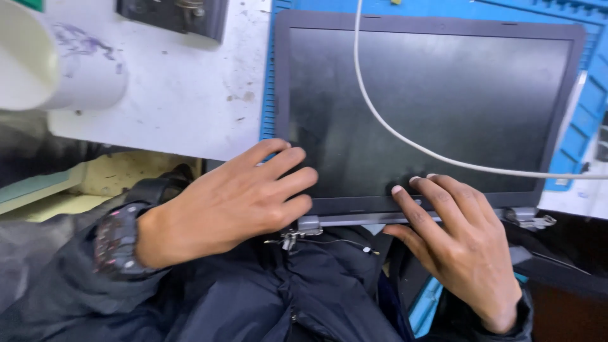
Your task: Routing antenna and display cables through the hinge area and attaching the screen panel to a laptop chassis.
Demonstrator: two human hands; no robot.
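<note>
— What's that in front of the person?

— A laptop screen panel [430, 107], dark and switched off, lying flat on a blue work mat [589, 101]. Its near edge, the one with the metal hinges [529, 217], hangs just over the bench edge above the person's lap.

— Are the hands gripping it?

— Not really gripping. The left hand [234, 199] lies palm down with the fingers spread loosely, fingertips resting on the lower left corner of the panel, close to the left hinge [308, 223]. The right hand [459, 237] is also open, fingers stretched forward and pressing on the bottom bezel near the middle. Neither hand is closed around anything.

— Anything lying on the screen?

— A white cable [380, 114] runs down from the top edge, curves across the glass and goes off to the right, passing just above the right fingertips.

— And around it?

— A loose thin wire [329, 240] dangles from the left hinge over the person's dark jacket [304, 297]. There's a dark wristwatch [117, 240] on the left wrist. To the left of the mat is a scuffed white bench top [190, 95], with a white cup [44, 63] at the far left and a dark object at the top edge that I can't make out.
</note>
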